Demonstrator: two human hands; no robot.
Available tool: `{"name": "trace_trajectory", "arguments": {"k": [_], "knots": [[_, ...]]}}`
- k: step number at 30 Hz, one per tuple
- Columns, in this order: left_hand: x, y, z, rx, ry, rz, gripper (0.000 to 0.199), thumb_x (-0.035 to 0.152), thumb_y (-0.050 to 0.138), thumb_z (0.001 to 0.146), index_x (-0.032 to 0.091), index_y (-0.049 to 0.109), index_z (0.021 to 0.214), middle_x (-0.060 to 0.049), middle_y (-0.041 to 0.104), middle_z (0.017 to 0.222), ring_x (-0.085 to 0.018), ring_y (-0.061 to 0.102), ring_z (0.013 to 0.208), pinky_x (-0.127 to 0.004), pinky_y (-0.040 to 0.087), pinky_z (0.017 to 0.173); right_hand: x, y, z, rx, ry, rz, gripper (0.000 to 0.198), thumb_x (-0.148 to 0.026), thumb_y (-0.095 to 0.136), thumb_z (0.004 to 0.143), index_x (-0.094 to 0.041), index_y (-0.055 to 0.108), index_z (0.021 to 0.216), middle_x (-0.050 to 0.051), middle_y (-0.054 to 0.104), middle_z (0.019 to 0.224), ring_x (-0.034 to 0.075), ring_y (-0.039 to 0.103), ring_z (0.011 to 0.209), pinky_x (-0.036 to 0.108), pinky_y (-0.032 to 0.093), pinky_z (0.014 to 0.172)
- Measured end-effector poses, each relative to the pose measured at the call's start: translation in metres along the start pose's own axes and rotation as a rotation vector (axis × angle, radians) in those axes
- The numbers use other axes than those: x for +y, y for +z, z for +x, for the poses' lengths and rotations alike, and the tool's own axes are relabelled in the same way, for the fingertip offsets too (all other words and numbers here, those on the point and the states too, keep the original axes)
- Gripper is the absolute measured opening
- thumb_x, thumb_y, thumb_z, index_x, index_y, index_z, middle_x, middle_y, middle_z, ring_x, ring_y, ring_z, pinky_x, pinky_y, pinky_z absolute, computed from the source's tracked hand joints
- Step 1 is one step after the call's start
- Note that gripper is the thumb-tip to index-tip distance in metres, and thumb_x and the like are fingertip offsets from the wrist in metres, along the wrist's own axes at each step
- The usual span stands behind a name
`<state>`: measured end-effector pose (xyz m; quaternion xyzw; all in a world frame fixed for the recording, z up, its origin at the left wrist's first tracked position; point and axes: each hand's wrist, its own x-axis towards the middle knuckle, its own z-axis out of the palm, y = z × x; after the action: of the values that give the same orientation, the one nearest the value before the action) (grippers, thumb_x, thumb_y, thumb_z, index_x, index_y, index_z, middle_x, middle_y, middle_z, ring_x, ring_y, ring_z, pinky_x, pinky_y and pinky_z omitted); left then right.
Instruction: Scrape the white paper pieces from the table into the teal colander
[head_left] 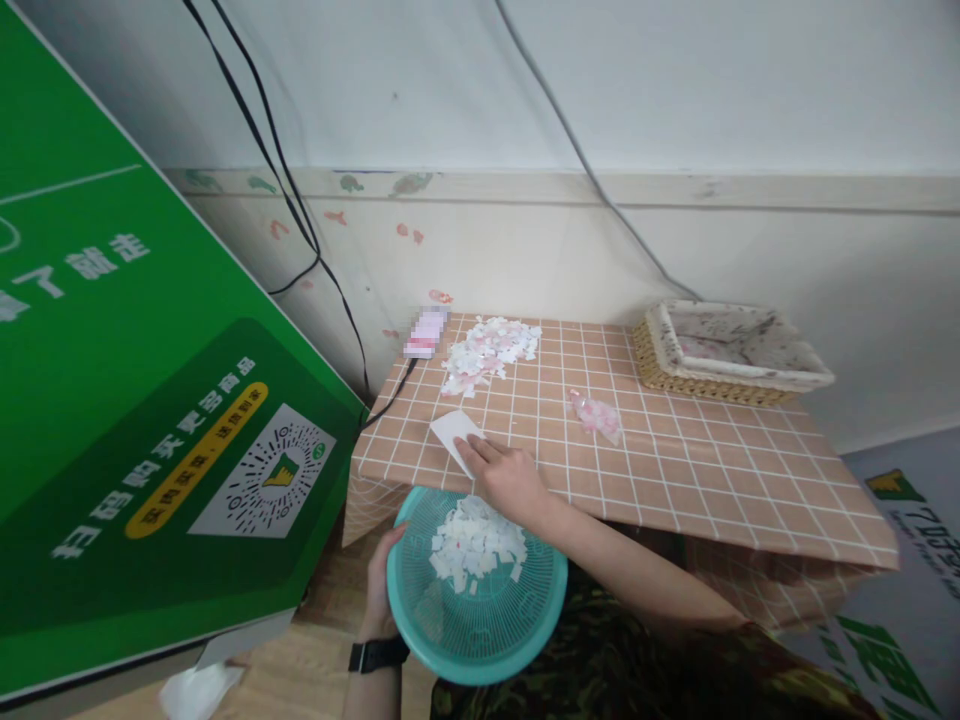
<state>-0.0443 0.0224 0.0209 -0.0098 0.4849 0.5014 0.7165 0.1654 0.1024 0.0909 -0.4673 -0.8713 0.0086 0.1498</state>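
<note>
A teal plastic basket [551, 628] with slotted sides hangs just below the table's front edge, and torn white paper scraps [480, 540] lie inside it. My left hand [382, 572], a black band on its wrist, is closed on the basket's left rim; its fingers are partly hidden. At the table edge above the basket, my right hand [510, 480] holds a white card [452, 430], its fingers pressed over the card's right side. Farther back on the table is a loose pile of white and pinkish paper scraps [491, 350].
A brown checked cloth covers the table [720, 480]. On it are a small clear bag with pink contents [597, 416], a cloth-lined wicker basket [739, 380] and a blurred pink item [427, 332] with a black cable. A large green panel [150, 400] stands close on the left.
</note>
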Motion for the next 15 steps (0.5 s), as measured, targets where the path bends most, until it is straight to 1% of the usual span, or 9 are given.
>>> {"name": "trace_trajectory", "arguments": {"k": [4, 8, 10, 12, 15], "knots": [[-0.001, 0.000, -0.001, -0.004, 0.019, 0.005, 0.013, 0.024, 0.067, 0.070, 0.013, 0.072, 0.072, -0.006, 0.074, 0.067, -0.021, 0.067, 0.060, -0.032, 0.054, 0.061, 0.020, -0.006, -0.012, 0.035, 0.147, -0.027, 0.055, -0.012, 0.046, 0.083, -0.019, 0.043, 0.137, 0.013, 0.055, 0.130, 0.025, 0.062, 0.100, 0.035, 0.055, 0.070], [-0.002, 0.000, -0.001, 0.003, 0.012, 0.003, 0.012, 0.024, 0.067, 0.069, 0.013, 0.071, 0.071, -0.005, 0.072, 0.063, -0.020, 0.066, 0.057, -0.032, 0.054, 0.060, 0.045, -0.009, -0.038, 0.156, 0.283, 0.015, 0.062, -0.006, 0.046, 0.077, -0.018, 0.044, 0.137, 0.012, 0.057, 0.129, 0.025, 0.063, 0.099, 0.036, 0.054, 0.073], [-0.002, -0.001, 0.000, 0.015, 0.012, 0.018, 0.013, 0.024, 0.068, 0.068, 0.013, 0.071, 0.071, -0.005, 0.072, 0.063, -0.021, 0.066, 0.057, -0.032, 0.054, 0.059, 0.057, -0.012, -0.052, 0.220, 0.372, 0.040, 0.059, -0.006, 0.045, 0.077, -0.020, 0.047, 0.135, 0.011, 0.060, 0.125, 0.023, 0.066, 0.091, 0.034, 0.053, 0.072], [-0.003, -0.003, 0.002, 0.027, 0.016, 0.038, 0.013, 0.025, 0.068, 0.067, 0.013, 0.071, 0.071, -0.006, 0.072, 0.063, -0.022, 0.067, 0.057, -0.034, 0.055, 0.060, 0.067, -0.018, -0.065, 0.282, 0.458, 0.068, 0.052, -0.011, 0.045, 0.080, -0.021, 0.053, 0.130, 0.010, 0.066, 0.115, 0.023, 0.068, 0.083, 0.033, 0.052, 0.068], [-0.004, -0.003, 0.004, 0.045, 0.023, 0.037, 0.012, 0.025, 0.069, 0.066, 0.014, 0.071, 0.071, -0.005, 0.073, 0.063, -0.025, 0.069, 0.064, -0.036, 0.056, 0.065, 0.082, -0.029, -0.079, 0.379, 0.586, 0.123, 0.040, -0.022, 0.045, 0.085, -0.021, 0.062, 0.121, 0.008, 0.073, 0.086, 0.022, 0.067, 0.066, 0.029, 0.049, 0.058]]}}
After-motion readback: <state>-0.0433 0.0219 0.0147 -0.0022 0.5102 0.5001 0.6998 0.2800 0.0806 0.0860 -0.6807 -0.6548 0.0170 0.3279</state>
